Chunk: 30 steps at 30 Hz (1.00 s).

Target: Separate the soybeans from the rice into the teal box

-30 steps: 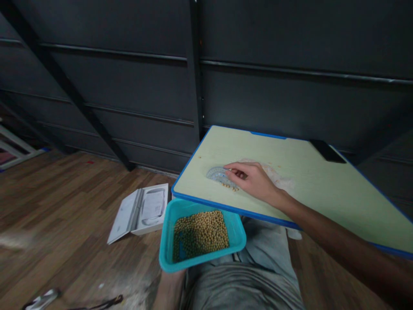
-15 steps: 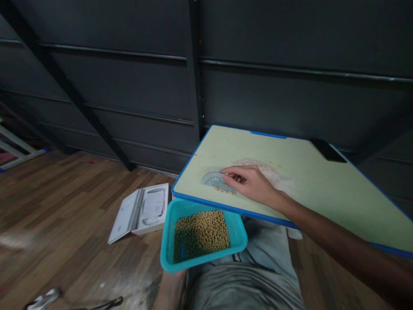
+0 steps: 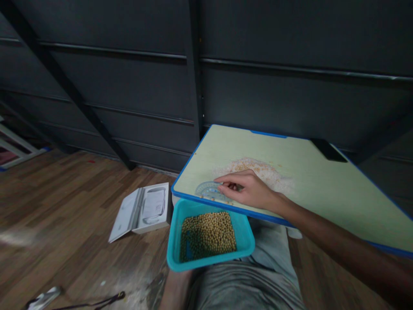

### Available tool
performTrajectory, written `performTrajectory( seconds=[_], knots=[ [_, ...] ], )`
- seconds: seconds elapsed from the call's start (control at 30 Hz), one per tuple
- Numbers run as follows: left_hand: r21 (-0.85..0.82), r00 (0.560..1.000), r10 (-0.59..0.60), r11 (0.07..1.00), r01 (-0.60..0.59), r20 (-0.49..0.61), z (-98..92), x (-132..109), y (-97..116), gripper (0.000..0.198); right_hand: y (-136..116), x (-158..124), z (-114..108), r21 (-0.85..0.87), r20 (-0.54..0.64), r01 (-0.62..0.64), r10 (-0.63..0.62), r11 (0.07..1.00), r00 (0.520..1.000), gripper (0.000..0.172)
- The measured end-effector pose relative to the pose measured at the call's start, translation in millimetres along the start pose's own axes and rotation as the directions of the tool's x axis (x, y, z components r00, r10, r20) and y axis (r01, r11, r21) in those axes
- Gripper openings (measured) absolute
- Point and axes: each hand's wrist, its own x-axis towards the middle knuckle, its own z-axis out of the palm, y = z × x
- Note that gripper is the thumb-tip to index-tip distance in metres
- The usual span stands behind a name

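Observation:
My right hand pinches a clear semicircular protractor between thumb and fingers. The protractor lies flat near the front edge of a pale tabletop with a blue rim, and a few soybeans sit along its straight side. Below that edge is a turquoise plastic basin with many soybeans in it. My left hand holds the basin from underneath; its fingers are hidden by the basin, and mostly the wrist shows.
Behind my right hand spreads a pile of white grains mixed with yellow bits. A black phone lies at the table's far right. On the wooden floor, left of the basin, is an opened white box. A dark panelled wall stands behind.
My right hand has drawn the protractor toward the front edge and slightly left, with the soybeans pushed along to the rim. The basin has shifted a little to the right.

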Motion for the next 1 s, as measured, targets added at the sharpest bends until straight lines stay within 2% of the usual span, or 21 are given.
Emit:
performTrajectory(
  seconds=[0.07,0.2,0.33,0.47,0.63,0.73,0.83,0.93,1.0],
  knots=[
    [-0.049,0.992,-0.125,0.991,0.124,-0.016,9.4,-7,2,0.044,-1,-2,0,0.014,0.007,0.011,-0.011,1.0,1.0,0.021],
    [-0.122,0.984,-0.172,0.979,0.165,-0.053,21.5,-15,7,0.043,-3,-6,0,0.016,-0.003,0.021,-0.021,1.0,1.0,0.022],
    [-0.264,0.965,-0.241,0.942,0.206,-0.108,26.0,-18,13,0.053,2,1,-7,-0.032,-0.065,-0.015,0.013,0.999,0.998,0.02],
    [-0.399,0.954,-0.272,0.894,0.203,-0.124,22.4,-17,18,0.065,20,43,-15,-0.12,-0.1,-0.096,0.084,0.988,0.991,0.016],
    [-0.343,0.97,-0.224,0.922,0.179,-0.096,7.7,-4,22,0.068,47,119,-9,-0.301,0.003,-0.123,0.13,0.946,0.991,0.018],
    [-0.333,0.969,-0.234,0.923,0.195,-0.081,4.0,-1,30,0.067,57,145,5,-0.378,0.073,-0.116,0.155,0.919,0.985,0.019],
    [-0.364,0.962,-0.263,0.905,0.221,-0.069,3.6,-3,38,0.062,60,147,17,-0.41,0.109,-0.093,0.15,0.907,0.983,0.019],
    [-0.402,0.967,-0.25,0.892,0.207,-0.056,-0.3,-1,39,0.06,54,134,21,-0.402,0.138,-0.058,0.123,0.914,0.983,0.018],
    [-0.377,0.977,-0.215,0.905,0.199,0.0,-5.3,3,35,0.06,45,122,20,-0.364,0.176,-0.012,0.081,0.931,0.981,0.017]
  ],
)
